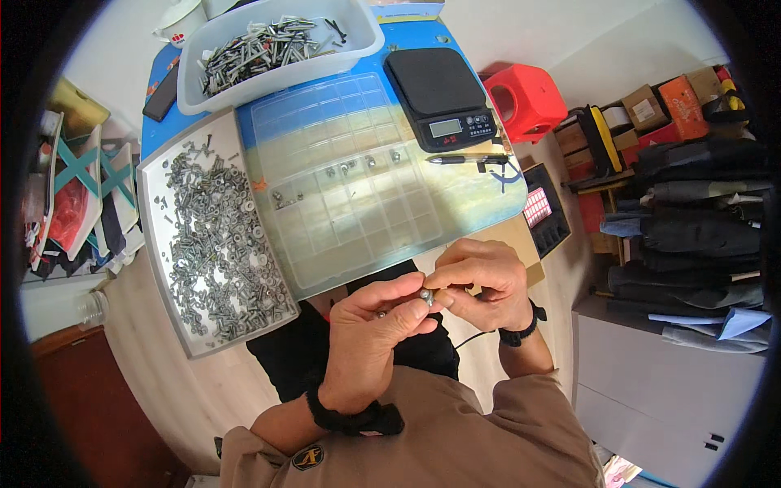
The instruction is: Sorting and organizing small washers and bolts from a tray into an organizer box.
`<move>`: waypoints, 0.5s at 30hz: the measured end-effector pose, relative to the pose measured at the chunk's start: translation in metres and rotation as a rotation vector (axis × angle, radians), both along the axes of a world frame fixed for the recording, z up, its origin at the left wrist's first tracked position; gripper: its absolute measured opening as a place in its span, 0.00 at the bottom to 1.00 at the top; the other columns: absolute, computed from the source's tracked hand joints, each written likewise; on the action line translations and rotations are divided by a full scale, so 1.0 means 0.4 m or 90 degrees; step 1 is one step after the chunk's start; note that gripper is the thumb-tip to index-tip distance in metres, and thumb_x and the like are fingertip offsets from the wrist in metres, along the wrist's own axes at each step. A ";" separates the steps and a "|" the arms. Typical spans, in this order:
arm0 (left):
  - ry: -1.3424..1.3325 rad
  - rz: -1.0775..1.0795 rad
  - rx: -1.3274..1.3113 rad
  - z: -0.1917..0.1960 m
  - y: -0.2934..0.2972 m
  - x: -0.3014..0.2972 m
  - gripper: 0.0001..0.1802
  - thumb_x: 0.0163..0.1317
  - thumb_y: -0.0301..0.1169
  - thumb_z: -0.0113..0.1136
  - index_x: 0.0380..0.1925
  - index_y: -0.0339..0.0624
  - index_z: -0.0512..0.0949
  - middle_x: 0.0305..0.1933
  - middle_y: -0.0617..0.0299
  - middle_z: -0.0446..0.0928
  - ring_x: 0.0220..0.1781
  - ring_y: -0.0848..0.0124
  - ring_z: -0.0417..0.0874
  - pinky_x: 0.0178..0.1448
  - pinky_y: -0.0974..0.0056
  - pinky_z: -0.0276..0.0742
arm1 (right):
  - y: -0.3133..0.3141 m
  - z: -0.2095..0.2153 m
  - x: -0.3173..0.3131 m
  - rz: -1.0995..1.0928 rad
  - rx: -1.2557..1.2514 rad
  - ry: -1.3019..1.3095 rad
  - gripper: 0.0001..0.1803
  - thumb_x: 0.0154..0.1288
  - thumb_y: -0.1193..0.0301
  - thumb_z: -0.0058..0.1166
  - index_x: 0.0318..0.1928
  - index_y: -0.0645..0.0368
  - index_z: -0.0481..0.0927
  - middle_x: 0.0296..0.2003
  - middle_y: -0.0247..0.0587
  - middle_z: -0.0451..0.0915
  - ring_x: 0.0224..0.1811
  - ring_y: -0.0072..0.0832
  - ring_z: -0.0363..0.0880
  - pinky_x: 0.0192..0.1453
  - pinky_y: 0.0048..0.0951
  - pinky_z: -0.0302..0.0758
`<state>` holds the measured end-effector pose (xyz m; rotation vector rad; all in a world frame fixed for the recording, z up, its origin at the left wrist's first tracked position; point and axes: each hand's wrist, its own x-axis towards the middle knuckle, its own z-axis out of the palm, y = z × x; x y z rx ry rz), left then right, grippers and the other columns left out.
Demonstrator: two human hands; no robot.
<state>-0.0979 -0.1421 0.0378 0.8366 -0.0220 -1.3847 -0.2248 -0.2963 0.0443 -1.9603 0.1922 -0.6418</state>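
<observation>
Above my lap, at the table's near edge, my left hand (pixel 370 333) and my right hand (pixel 488 281) meet at the fingertips. Both are closed in a pinch around a small silvery metal fastener (pixel 426 294); its exact kind is too small to tell. Another bit of metal (pixel 381 313) shows between the left fingers. Beyond my hands lies a clear plastic compartment box (pixel 342 244), its lid folded back, with a few small fasteners in several cells. Left of it, a white tray (pixel 183 256) holds many loose screws, nuts and washers.
At the table's back stands a translucent bin (pixel 191 85) of long bolts. A black digital scale (pixel 435 89) sits at the right, a pen (pixel 464 159) before it. A red stool (pixel 529 102) stands right of the table, near a cardboard box (pixel 517 236).
</observation>
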 end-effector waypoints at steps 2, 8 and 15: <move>-0.019 -0.003 0.007 0.005 -0.003 -0.004 0.16 0.64 0.19 0.64 0.53 0.32 0.80 0.51 0.51 0.83 0.49 0.64 0.87 0.50 0.63 0.89 | 0.005 -0.001 -0.013 -0.018 0.012 0.005 0.11 0.55 0.78 0.67 0.41 0.59 0.87 0.29 0.39 0.82 0.25 0.24 0.78 0.27 0.23 0.71; -0.100 -0.008 0.024 0.015 -0.019 -0.010 0.18 0.61 0.17 0.66 0.52 0.33 0.80 0.48 0.51 0.84 0.46 0.66 0.87 0.47 0.63 0.90 | 0.027 -0.021 -0.029 -0.074 0.082 -0.004 0.12 0.53 0.76 0.70 0.41 0.61 0.88 0.32 0.42 0.82 0.26 0.21 0.78 0.26 0.20 0.70; -0.163 -0.029 0.023 0.002 -0.034 -0.017 0.19 0.59 0.16 0.66 0.52 0.33 0.80 0.48 0.51 0.84 0.45 0.66 0.87 0.46 0.63 0.90 | 0.023 -0.045 -0.044 -0.074 0.063 -0.034 0.16 0.53 0.83 0.65 0.44 0.58 0.87 0.33 0.38 0.80 0.28 0.24 0.76 0.29 0.24 0.70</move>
